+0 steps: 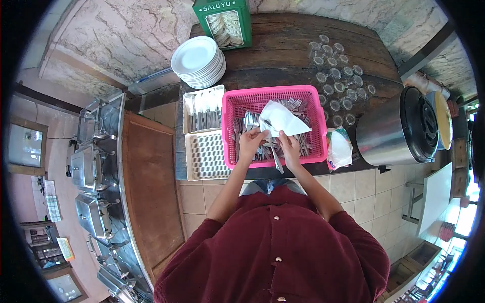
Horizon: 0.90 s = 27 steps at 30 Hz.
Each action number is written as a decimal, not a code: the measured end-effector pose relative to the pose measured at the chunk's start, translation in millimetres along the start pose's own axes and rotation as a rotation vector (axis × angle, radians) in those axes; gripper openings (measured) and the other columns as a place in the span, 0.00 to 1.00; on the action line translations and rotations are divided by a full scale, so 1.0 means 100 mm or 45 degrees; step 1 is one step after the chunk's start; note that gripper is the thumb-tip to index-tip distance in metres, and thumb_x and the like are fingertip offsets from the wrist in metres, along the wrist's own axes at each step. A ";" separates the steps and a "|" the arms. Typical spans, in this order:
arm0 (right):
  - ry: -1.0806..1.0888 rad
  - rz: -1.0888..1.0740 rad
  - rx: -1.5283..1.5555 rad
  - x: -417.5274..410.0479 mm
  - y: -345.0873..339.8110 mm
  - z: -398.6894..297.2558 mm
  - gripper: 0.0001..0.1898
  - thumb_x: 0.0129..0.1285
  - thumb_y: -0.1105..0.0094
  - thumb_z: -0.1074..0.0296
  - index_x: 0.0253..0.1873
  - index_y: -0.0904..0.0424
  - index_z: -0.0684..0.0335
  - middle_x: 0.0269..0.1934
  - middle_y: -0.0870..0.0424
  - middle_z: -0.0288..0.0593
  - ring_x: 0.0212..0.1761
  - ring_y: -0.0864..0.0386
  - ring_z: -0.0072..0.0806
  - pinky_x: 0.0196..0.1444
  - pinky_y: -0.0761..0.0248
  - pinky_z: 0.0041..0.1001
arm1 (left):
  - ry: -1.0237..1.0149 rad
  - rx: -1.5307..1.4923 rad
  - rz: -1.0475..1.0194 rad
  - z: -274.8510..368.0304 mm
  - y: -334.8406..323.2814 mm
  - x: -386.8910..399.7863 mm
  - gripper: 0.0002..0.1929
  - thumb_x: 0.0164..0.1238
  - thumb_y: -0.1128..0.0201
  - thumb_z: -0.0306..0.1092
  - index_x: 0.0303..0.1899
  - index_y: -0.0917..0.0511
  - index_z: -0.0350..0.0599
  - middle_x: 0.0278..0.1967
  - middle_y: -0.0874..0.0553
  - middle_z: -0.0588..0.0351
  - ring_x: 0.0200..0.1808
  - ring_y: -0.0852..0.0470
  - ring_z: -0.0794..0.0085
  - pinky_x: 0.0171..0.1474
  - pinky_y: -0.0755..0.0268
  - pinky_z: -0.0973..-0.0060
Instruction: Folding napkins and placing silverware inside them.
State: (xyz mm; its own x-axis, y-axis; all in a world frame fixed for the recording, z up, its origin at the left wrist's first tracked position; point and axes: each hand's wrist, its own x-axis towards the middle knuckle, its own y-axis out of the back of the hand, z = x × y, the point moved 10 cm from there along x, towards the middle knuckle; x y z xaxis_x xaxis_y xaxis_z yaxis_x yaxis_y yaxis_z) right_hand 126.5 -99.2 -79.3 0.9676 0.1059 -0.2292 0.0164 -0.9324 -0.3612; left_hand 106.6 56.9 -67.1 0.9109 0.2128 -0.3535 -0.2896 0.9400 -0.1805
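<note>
A white paper napkin (284, 118) is held over a pink plastic basket (273, 90) that contains loose metal forks and other cutlery (248, 120). My left hand (251, 143) pinches the napkin's near left edge. My right hand (289, 147) grips its lower edge, thumb and fingers together. Between the hands, a metal utensil's handle (277, 158) slants out towards me from under the napkin. Its head is mostly covered, so I cannot tell whether it is a spoon or a fork. Left of the basket, a cream plastic tray (185, 115) holds cutlery with white napkins around the upper ends.
A second cream slotted tray (206, 155) sits nearer me. White plates (195, 57) are stacked behind, beside a green cracker tin (223, 24). Upturned glasses (335, 74), an opened napkin pack (339, 147) and a steel drink dispenser (382, 127) stand right. Chafing dishes (85, 168) line the left counter.
</note>
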 end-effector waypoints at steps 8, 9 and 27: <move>-0.199 -0.431 -0.138 -0.19 -0.25 -0.12 0.24 0.64 0.45 0.66 0.61 0.38 0.68 0.40 0.21 0.41 0.38 0.20 0.24 0.41 0.26 0.21 | -0.059 -0.101 -0.031 0.15 -0.01 0.01 0.12 0.60 0.37 0.31 0.42 0.22 0.32 0.34 0.16 0.54 0.32 0.18 0.78 0.35 0.24 0.83; -0.187 -0.522 -0.167 -0.23 -0.31 -0.13 0.27 0.64 0.46 0.68 0.65 0.44 0.67 0.41 0.20 0.43 0.39 0.19 0.26 0.40 0.25 0.22 | -0.058 -0.101 -0.031 0.15 -0.02 0.02 0.12 0.60 0.37 0.31 0.42 0.22 0.32 0.34 0.16 0.54 0.32 0.18 0.78 0.35 0.24 0.83; -0.668 -0.433 0.499 -0.18 -0.36 0.28 0.20 0.65 0.48 0.54 0.55 0.35 0.60 0.47 0.26 0.44 0.45 0.23 0.29 0.47 0.28 0.28 | 0.010 -0.100 -0.106 0.17 -0.15 -0.01 0.12 0.59 0.36 0.30 0.40 0.22 0.32 0.33 0.16 0.55 0.32 0.18 0.77 0.35 0.24 0.82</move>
State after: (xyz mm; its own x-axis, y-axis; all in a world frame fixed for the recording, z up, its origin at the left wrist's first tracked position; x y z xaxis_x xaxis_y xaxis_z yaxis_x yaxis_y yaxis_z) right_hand 101.0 -57.6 -87.5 0.6759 0.6100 -0.4137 0.1079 -0.6372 -0.7631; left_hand 115.1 47.4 -48.0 0.9306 0.1324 -0.3413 -0.2354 0.9304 -0.2808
